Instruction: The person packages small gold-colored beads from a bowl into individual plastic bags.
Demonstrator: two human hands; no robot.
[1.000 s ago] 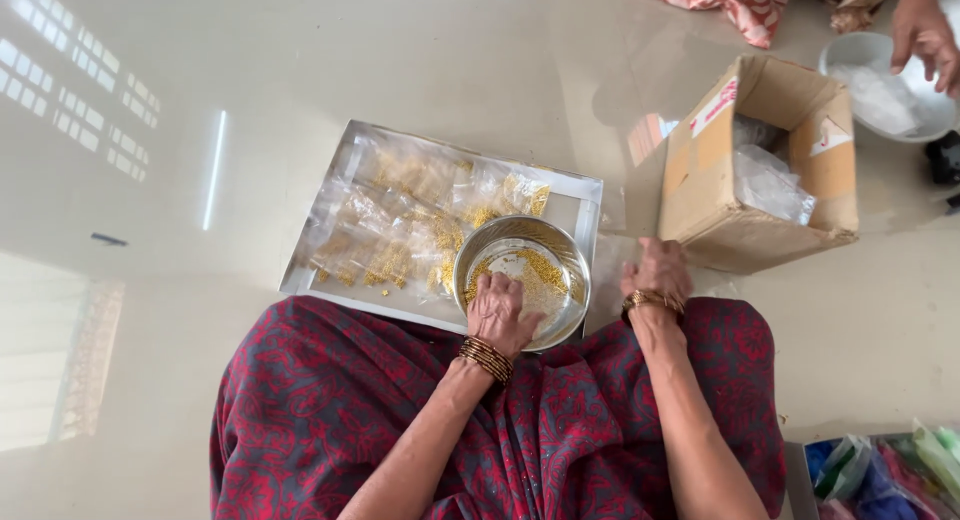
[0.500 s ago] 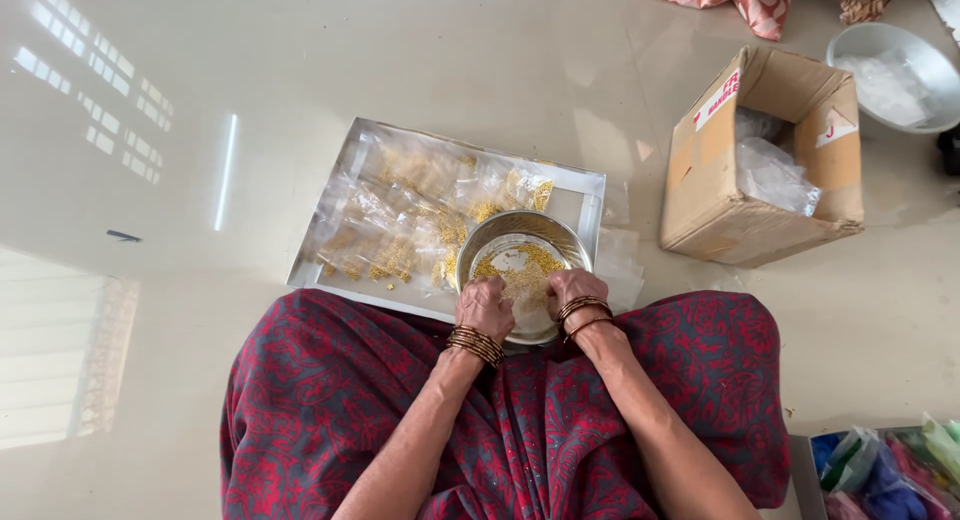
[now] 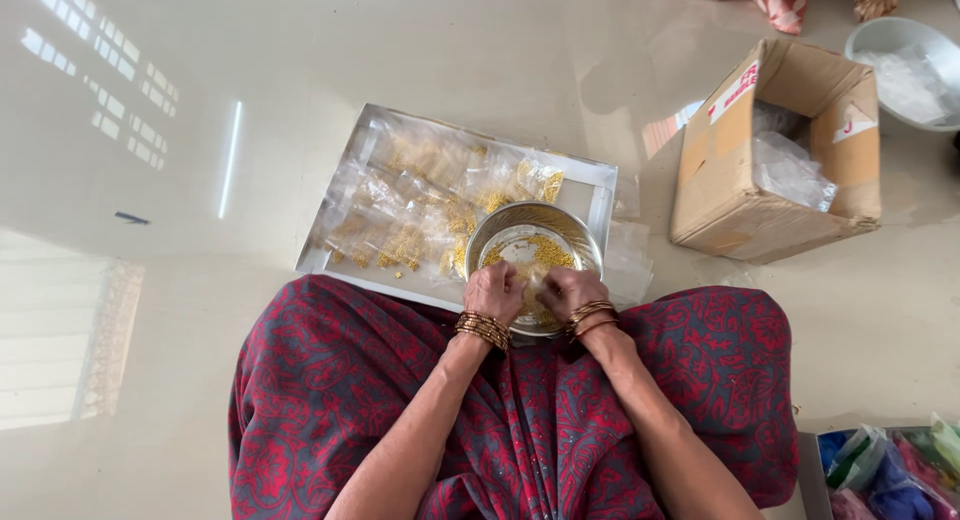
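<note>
Both hands, left hand [image 3: 494, 291] and right hand [image 3: 566, 288], curl over the round steel bowl [image 3: 533, 242] of tiny gold beads [image 3: 548, 250] on the tray [image 3: 600, 180]. They seem to pinch a small clear packet; keep it low over the bowl.

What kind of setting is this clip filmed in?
Probably a home floor used for small packing work: a person sits on the glossy floor, hands at a metal bowl of yellow beads, beside a tray of filled bags and a cardboard box.

Bright, even daylight, window glare on the glossy floor [image 3: 120, 100] at left — soft shadows, sharp focus, slight wide-angle stretch
</note>
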